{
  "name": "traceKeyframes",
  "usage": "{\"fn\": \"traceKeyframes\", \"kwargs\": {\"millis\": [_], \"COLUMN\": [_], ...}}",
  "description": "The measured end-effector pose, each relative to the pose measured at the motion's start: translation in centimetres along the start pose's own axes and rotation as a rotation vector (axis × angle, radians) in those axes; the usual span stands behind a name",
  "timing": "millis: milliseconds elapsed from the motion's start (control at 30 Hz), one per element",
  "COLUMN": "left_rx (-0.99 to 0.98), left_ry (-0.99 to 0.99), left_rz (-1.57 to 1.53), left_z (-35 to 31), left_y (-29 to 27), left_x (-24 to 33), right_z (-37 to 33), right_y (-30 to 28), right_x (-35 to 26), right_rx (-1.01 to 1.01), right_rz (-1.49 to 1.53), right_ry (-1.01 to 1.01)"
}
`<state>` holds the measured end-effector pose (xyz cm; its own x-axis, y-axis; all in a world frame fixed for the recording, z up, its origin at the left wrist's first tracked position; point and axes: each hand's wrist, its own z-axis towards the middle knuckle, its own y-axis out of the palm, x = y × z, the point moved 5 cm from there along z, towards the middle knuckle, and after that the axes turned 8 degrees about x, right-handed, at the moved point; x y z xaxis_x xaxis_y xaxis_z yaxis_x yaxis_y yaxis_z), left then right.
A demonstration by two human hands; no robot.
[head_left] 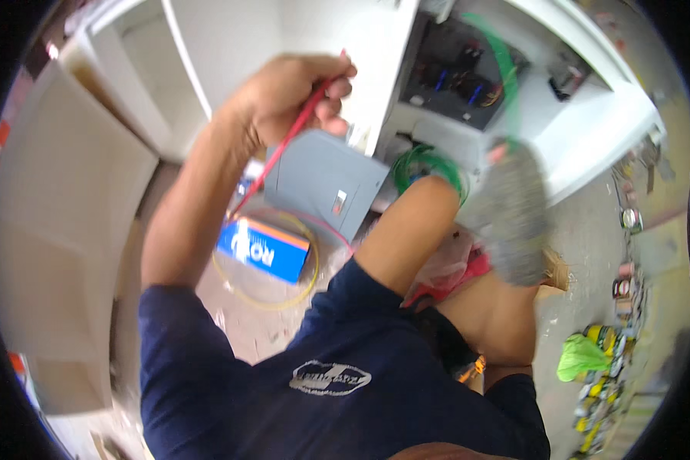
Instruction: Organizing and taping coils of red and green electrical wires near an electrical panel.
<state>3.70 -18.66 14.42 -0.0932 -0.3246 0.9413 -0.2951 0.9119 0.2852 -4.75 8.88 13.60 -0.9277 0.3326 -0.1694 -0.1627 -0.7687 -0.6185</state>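
The left hand [295, 92] is raised at upper left, pinching a wire [284, 146] that runs down toward a box [264, 249] on the floor [590, 222]. A panel cover [326, 180] leans just right of the box. The gloved right hand [510, 211] is to the right, below an open electrical panel [460, 73] in the wall.

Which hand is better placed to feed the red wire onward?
The left hand, probably: it already pinches the red wire. The right hand, gloved and blurred, is by the green wire.

The bare left hand [295, 96] pinches a thin red wire [284, 146] above a grey metal panel cover [322, 180]. The right hand [510, 215], in a grey knitted glove, holds a green wire [506, 73].
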Motion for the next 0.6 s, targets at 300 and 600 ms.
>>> {"fn": "traceKeyframes", "kwargs": {"millis": [300, 600], "left_rx": [0.046, 0.097], "left_ry": [0.124, 0.236], "left_rz": [-0.195, -0.486], "left_z": [-1.4, -2.1], "left_y": [11.4, 13.7], "left_x": [-1.7, -0.5], "right_z": [-5.7, -7.0], "right_y": [1.7, -1.7], "right_x": [-7.6, -7.8], "right_rx": [0.278, 0.272], "right_rz": [-0.006, -0.068], "right_ry": [-0.218, -0.312]}}
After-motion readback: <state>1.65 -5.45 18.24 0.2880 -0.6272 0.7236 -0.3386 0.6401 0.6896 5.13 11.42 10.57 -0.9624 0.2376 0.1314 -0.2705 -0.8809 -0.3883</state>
